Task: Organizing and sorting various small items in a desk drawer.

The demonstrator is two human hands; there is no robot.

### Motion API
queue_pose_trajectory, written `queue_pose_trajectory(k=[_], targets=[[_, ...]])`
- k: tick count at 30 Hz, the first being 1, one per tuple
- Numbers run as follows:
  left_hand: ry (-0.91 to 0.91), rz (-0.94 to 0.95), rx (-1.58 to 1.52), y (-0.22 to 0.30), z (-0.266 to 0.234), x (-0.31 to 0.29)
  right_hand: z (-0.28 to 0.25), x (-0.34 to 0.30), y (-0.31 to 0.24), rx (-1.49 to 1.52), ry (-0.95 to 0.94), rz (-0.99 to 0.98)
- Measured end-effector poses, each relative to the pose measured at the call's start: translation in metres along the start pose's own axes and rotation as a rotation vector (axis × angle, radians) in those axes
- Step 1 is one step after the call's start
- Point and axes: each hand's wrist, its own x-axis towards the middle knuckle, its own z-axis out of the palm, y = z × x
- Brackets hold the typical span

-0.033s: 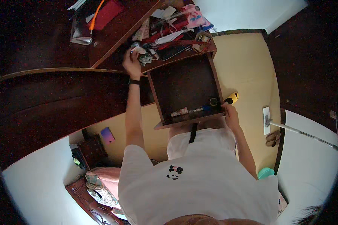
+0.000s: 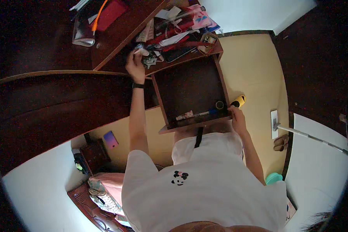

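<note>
A dark brown drawer (image 2: 189, 83) is pulled out in front of my body. Inside, along its front, lie a tube with a pinkish print (image 2: 185, 115), a slim clear and blue stick-like item (image 2: 205, 112) and a small round dark item (image 2: 219, 104). My right hand (image 2: 238, 118) is closed on the drawer's right front corner. Beyond the drawer, my left hand (image 2: 135, 69), with a black band on the wrist, reaches to the left end of a cluttered shelf. Its fingers are bent together beside a small white item (image 2: 144, 51); what they hold is too small to make out.
The shelf carries a red umbrella-like bundle (image 2: 178, 33), a dark flat case (image 2: 179, 55), a small box of bits (image 2: 208, 41) and a pink packet (image 2: 202, 17). A yellow and black shoe (image 2: 239, 101) is right of the drawer. A flat mop (image 2: 275, 124) and brown slippers (image 2: 281, 143) lie farther right.
My left hand has shifted very slightly at the shelf. My right hand and the drawer have stayed in place.
</note>
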Motion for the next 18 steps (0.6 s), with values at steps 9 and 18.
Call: queue_pose_trajectory(k=[9,18], targets=[[-0.497,0.095,0.404,0.133,0.015,-0.075,-0.006,-0.004,0.002,0.027,0.040,-0.019],[-1.371,-0.119,0.909,-0.013,0.025,-0.220,0.002,-0.001,0.007,0.025,0.005,-0.012]])
